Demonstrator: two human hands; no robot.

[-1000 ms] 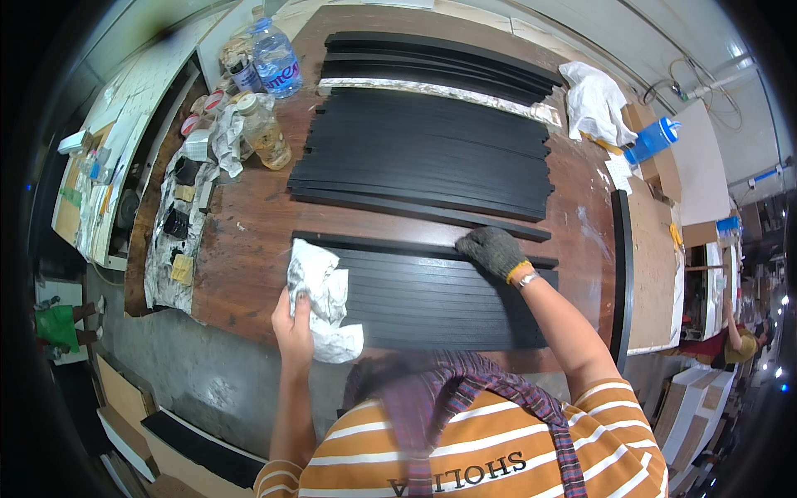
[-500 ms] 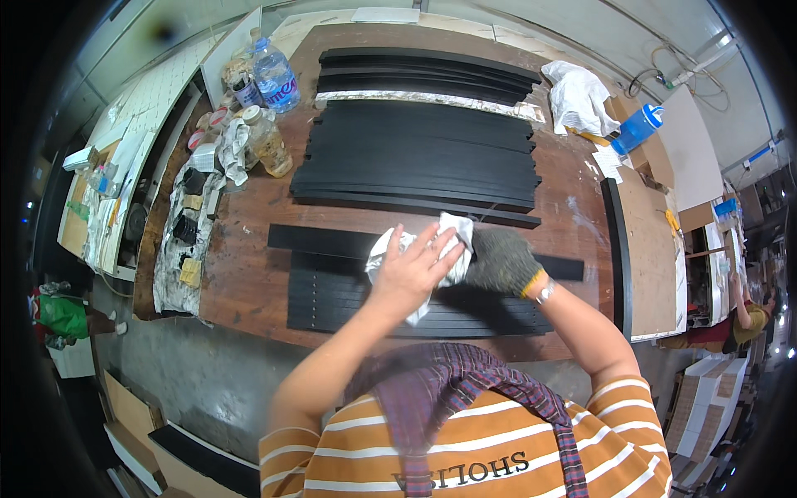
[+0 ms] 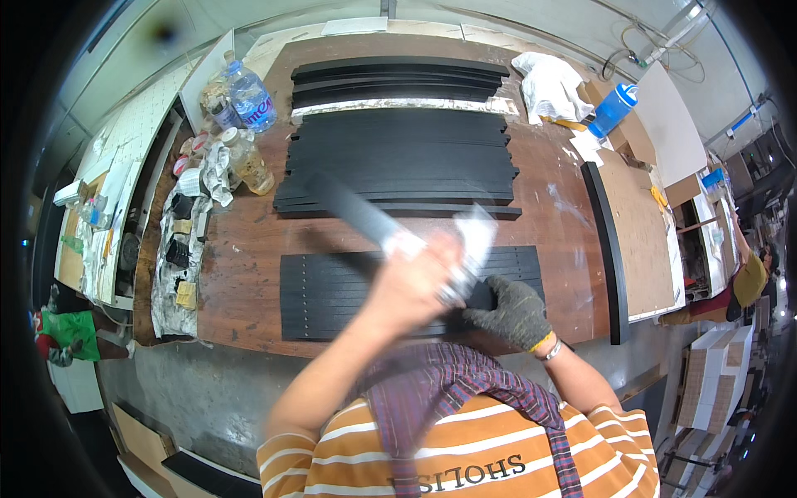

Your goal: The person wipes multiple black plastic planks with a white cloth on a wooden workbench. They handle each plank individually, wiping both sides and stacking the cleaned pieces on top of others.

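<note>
A narrow black board (image 3: 353, 207) is held tilted above the table, its far end raised toward the upper left and blurred by motion. My bare left hand (image 3: 415, 282) is closed round it with a crumpled white cloth (image 3: 477, 236) pressed against the board. My right hand (image 3: 516, 315), in a dark grey knit glove with a yellow cuff, grips the board's near end. Beneath my hands lies a row of black boards (image 3: 332, 290) side by side, with small holes along the left ends. Farther off rests a larger stack of black boards (image 3: 398, 153).
More black strips (image 3: 398, 79) lie at the back. Bottles and a jar (image 3: 249, 162) stand at the left beside a stained paper-lined strip (image 3: 170, 307). At the right are a white cloth bundle (image 3: 552, 87), a blue bottle (image 3: 613, 112) and a long black strip (image 3: 602, 249) along the edge.
The narrow board has lifted off the row and swung from lying crosswise to a diagonal tilt. My right hand has moved nearer to me, onto the board's end; the left keeps the cloth on it.
</note>
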